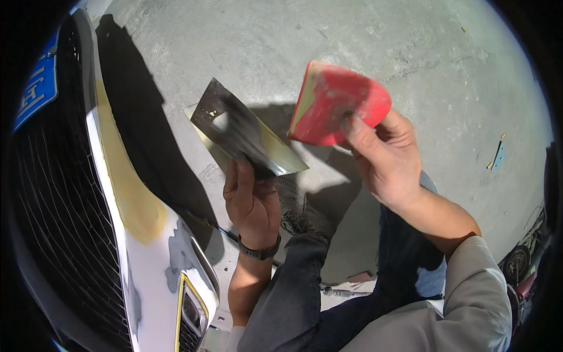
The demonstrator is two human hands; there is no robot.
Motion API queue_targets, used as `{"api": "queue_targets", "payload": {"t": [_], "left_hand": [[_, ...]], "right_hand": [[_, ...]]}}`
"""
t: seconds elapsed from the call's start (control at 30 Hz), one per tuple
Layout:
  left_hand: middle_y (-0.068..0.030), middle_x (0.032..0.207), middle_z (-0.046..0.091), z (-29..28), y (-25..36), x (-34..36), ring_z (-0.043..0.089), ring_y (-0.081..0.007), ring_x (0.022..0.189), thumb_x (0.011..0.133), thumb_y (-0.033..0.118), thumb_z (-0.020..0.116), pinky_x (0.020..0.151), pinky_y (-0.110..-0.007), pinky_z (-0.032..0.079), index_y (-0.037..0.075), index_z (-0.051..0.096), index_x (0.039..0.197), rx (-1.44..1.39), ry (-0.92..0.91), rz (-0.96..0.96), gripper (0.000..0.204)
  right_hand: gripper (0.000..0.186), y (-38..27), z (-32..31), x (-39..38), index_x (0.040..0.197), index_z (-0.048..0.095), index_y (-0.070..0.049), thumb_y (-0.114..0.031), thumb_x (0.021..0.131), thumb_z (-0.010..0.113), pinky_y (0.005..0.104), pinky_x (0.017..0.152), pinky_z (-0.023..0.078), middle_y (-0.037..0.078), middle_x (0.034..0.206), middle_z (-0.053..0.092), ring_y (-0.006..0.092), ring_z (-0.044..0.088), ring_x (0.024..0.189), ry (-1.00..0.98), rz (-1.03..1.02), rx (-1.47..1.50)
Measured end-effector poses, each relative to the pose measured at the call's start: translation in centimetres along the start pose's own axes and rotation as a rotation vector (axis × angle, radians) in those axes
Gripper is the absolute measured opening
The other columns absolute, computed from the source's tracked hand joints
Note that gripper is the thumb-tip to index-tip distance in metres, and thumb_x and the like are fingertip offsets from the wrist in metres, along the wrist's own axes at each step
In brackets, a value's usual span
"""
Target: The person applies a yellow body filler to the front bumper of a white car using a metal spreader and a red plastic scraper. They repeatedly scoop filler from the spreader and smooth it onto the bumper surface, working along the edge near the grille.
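My left hand (252, 202) is closed on the lower edge of a dark, shiny flat plate (231, 126), which is tilted and smeared with pale yellow paste toward its right end. Up and to the right, my right hand (387, 155) pinches a red spreader (346, 102) between thumb and fingers. Yellowish paste coats the spreader's straight left edge. The two tools are held apart, side by side. On my left stands a white car bumper (152, 281) with a long patch of yellow filler (132, 190) and some grey areas.
A black grille (58, 205) and a blue licence plate (41, 82) belong to the car. Concrete floor (446, 53) lies beneath. A small blue object (499, 154) rests far right, with a wheel (517, 263) below it. My knees are bent under my hands.
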State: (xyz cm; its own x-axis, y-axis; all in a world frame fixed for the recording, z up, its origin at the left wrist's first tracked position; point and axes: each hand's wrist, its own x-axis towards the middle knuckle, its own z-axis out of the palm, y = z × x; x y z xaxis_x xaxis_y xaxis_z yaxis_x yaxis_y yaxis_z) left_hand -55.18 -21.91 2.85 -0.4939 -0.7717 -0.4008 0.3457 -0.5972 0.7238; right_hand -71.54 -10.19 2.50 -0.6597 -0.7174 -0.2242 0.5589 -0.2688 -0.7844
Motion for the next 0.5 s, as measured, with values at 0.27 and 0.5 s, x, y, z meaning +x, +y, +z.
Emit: {"api": "queue_targets", "payload": {"t": [0.27,0.5], "left_hand": [[-0.0047,0.121,0.07,0.3,-0.3,-0.1,0.067,-0.012,0.104,0.108,0.011,0.054,0.085,-0.03,0.054,0.001,0.063,0.13,0.14,0.083,0.103,0.026],[-0.0055,0.119,0.071,0.3,-0.6,0.2,0.067,-0.0125,0.101,0.108,0.013,0.057,0.083,-0.03,0.055,0.001,0.065,0.127,0.109,0.131,0.1,0.024]], "right_hand": [[0.031,0.5,0.2,-2.2,0.126,0.071,0.0,0.007,0.096,0.065,0.0268,0.091,0.053,0.005,0.109,0.065,0.0133,0.064,0.102,-0.147,0.163,-0.268],[0.019,0.0,0.7,-2.0,0.113,0.073,0.001,0.003,0.095,0.068,0.0255,0.08,0.046,0.005,0.1,0.064,0.0115,0.058,0.092,-0.132,0.137,-0.214]]}}
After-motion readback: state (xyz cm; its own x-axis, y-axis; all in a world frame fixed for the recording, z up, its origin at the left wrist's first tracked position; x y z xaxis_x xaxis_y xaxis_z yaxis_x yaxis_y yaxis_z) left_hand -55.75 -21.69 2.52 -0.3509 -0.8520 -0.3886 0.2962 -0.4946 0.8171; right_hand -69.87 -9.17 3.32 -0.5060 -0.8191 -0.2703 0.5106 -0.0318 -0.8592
